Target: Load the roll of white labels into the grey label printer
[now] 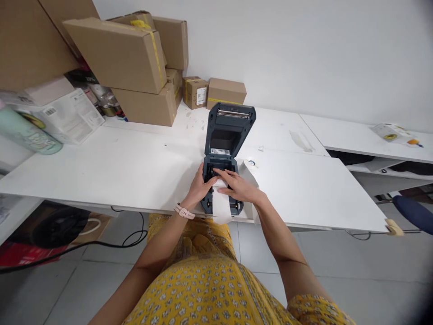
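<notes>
A dark blue-grey label printer stands at the table's front edge with its lid raised. Inside its lower bay sits a white label roll, mostly covered by my fingers. A paper strip runs from it over the printer's front. My left hand grips the printer's left side, its thumb reaching in to the roll. From the right, my right hand holds the roll, with fingers across its far part and thumb low on the paper. More loose white paper lies along the printer's right side.
Cardboard boxes are stacked at the back left, with smaller boxes by the wall. A mint-green bottle and a white box stand at far left. A white table bears the printer. Black cables hang below.
</notes>
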The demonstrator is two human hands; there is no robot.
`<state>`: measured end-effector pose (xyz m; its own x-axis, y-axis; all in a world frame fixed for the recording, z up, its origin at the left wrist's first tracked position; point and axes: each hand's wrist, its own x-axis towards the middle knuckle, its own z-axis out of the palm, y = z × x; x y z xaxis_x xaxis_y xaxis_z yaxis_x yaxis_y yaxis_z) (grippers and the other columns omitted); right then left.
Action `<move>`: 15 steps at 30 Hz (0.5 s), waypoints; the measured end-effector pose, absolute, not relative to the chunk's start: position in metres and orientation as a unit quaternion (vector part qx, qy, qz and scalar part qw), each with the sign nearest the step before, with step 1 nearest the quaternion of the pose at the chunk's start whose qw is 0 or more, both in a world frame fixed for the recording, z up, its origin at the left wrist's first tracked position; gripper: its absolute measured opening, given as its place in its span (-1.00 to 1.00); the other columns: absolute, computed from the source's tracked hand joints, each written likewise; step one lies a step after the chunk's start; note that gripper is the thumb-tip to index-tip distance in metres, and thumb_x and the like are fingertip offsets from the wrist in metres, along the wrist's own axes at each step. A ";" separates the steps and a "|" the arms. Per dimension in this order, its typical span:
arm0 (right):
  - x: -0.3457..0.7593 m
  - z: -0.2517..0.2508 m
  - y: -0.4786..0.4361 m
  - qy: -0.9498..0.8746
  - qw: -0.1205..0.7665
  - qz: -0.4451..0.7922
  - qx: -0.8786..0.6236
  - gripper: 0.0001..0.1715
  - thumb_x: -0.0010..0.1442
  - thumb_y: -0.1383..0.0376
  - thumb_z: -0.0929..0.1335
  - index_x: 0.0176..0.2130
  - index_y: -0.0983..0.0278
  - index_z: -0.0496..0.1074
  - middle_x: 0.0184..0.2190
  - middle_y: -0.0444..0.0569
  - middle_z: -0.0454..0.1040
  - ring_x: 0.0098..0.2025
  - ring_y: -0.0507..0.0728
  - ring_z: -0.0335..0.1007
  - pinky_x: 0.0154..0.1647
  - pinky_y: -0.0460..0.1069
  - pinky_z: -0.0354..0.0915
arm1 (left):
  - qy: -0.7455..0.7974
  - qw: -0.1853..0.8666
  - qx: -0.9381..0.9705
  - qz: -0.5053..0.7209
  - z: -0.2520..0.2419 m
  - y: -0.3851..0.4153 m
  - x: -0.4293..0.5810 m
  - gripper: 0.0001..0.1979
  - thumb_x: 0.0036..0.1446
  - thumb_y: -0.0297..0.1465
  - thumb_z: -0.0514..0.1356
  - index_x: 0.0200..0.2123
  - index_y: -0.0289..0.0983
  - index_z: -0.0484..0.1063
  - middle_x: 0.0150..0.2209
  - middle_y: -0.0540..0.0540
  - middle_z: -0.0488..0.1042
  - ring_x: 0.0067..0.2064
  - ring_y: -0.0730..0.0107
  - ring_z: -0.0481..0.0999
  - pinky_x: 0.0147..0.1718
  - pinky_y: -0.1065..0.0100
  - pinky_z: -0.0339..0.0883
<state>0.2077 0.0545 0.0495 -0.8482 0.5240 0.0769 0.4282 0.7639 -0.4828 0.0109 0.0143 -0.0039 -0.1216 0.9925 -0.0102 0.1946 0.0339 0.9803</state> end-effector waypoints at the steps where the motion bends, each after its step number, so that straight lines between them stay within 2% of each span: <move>1: 0.209 0.049 0.054 -0.936 0.099 0.228 -0.249 -0.14 0.41 0.08 0.25 0.48 0.11 -0.23 0.40 0.04 0.22 0.39 0.30 0.22 0.46 0.36 0.04 | 0.580 0.424 0.512 0.471 -0.003 0.014 0.011 -0.11 0.14 -0.13 0.29 0.43 -0.19 -0.02 0.44 -0.26 0.09 0.45 -0.03 0.10 0.39 -0.04 -0.01; 3: 0.212 0.049 0.054 -0.940 0.091 0.224 -0.239 -0.03 0.38 -0.01 0.28 0.49 0.09 -0.31 0.45 0.04 0.11 0.40 0.32 0.19 0.49 0.38 -0.05 | 0.574 0.422 0.518 0.473 -0.001 0.013 0.011 -0.12 0.13 -0.14 0.29 0.42 -0.17 0.01 0.44 -0.24 0.09 0.44 -0.03 0.11 0.39 -0.03 0.00; 6: 0.215 0.049 0.053 -0.942 0.082 0.225 -0.235 0.08 0.31 -0.14 0.30 0.50 0.11 -0.33 0.45 0.07 0.10 0.43 0.32 0.12 0.51 0.39 -0.12 | 0.572 0.419 0.524 0.472 0.003 0.012 0.010 -0.12 0.12 -0.17 0.31 0.42 -0.16 0.02 0.45 -0.23 0.09 0.44 -0.02 0.11 0.38 -0.01 0.01; 15: 0.217 0.050 0.053 -0.937 0.090 0.239 -0.239 0.10 0.27 -0.17 0.33 0.49 0.16 -0.21 0.44 0.07 0.11 0.44 0.34 0.09 0.51 0.38 -0.13 | 0.573 0.442 0.517 0.458 0.001 0.007 0.010 0.06 0.02 -0.13 0.38 0.46 -0.18 -0.12 0.47 -0.28 0.00 0.46 -0.06 0.03 0.40 -0.05 -0.06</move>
<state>0.2170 0.0534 0.0502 -0.8698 0.4905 0.0536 0.4049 0.7716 -0.4905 0.0097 0.0072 0.0006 -0.0749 0.9967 -0.0327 0.1884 0.0463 0.9810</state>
